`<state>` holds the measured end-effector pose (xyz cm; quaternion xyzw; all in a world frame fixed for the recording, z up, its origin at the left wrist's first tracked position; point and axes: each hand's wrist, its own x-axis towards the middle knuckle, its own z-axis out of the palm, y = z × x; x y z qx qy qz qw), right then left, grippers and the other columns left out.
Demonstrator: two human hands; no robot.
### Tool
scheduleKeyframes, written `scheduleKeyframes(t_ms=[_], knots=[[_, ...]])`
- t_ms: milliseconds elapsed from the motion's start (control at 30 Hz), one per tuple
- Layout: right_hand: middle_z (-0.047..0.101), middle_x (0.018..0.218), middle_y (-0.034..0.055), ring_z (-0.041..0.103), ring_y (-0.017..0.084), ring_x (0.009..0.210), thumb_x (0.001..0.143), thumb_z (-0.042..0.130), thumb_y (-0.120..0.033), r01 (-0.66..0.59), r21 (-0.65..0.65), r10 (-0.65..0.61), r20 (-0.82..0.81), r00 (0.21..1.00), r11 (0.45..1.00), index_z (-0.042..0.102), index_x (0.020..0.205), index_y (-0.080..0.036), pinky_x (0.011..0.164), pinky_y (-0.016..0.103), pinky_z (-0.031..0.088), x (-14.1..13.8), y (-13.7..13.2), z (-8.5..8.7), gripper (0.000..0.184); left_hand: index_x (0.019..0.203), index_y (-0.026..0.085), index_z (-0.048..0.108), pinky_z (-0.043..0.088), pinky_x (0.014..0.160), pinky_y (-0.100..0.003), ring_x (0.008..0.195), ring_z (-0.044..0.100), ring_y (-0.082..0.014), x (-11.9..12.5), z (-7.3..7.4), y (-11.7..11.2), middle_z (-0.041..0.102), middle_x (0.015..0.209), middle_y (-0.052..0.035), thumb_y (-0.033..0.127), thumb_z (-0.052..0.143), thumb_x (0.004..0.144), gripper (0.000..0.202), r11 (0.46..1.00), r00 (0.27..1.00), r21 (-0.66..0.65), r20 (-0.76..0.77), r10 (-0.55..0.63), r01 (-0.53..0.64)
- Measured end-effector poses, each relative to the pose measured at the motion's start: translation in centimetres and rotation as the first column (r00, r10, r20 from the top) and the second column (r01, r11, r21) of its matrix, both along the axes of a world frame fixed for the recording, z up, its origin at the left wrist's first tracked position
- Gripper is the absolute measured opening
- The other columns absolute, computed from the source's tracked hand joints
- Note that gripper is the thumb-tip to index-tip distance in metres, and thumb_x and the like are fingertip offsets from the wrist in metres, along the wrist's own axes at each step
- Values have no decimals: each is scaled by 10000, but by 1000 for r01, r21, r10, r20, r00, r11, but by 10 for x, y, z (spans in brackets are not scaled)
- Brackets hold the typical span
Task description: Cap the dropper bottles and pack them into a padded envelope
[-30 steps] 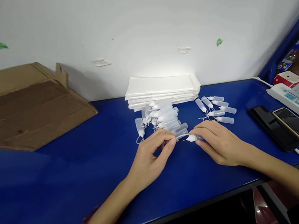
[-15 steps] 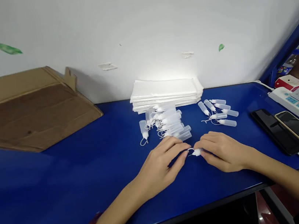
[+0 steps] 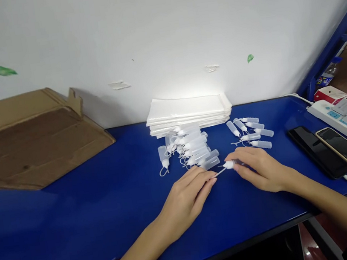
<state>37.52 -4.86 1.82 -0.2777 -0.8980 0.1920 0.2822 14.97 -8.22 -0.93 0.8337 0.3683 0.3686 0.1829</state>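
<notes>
My right hand point(image 3: 256, 169) is closed around a small clear dropper bottle point(image 3: 230, 164) with a white tip, held just above the blue table point(image 3: 76, 221). My left hand point(image 3: 189, 194) pinches the thin tether or cap end that runs from that tip. A pile of several like bottles point(image 3: 193, 146) lies just beyond my hands. A smaller group of bottles point(image 3: 251, 130) lies to the right of the pile. One bottle point(image 3: 163, 156) stands apart on the left.
A stack of white bags point(image 3: 188, 110) sits against the wall. A flattened cardboard box point(image 3: 29, 137) lies at the left. Two phones point(image 3: 334, 148) and a white power strip point(image 3: 346, 120) with cables occupy the right side, near the table edge.
My hands have drawn apart a little: the right hand lifted the bottle up and right, while the left hand slid down and left, stretching the thin piece between them.
</notes>
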Motion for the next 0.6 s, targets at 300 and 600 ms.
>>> scheduleKeyframes(t_ms=[300, 600], knots=[[668, 873, 70, 618, 173, 754, 956, 413, -188, 53, -80, -57, -44, 997, 995, 586, 1033, -137, 688, 293, 479, 4, 7, 2, 196, 1163, 187, 615, 519, 619, -226, 671, 624, -130, 3, -5, 2, 674, 836, -26, 249, 519, 936, 254, 973, 990, -219, 97, 99, -76], [674, 906, 88, 622, 201, 807, 954, 390, -177, -24, -69, 29, 80, 996, 997, 594, 1053, -145, 739, 337, 492, -4, 3, -3, 229, 999, 181, 661, 491, 594, -233, 611, 611, -127, 12, -14, 5, 660, 753, -18, 238, 475, 957, 199, 976, 984, -199, 130, 120, -93]])
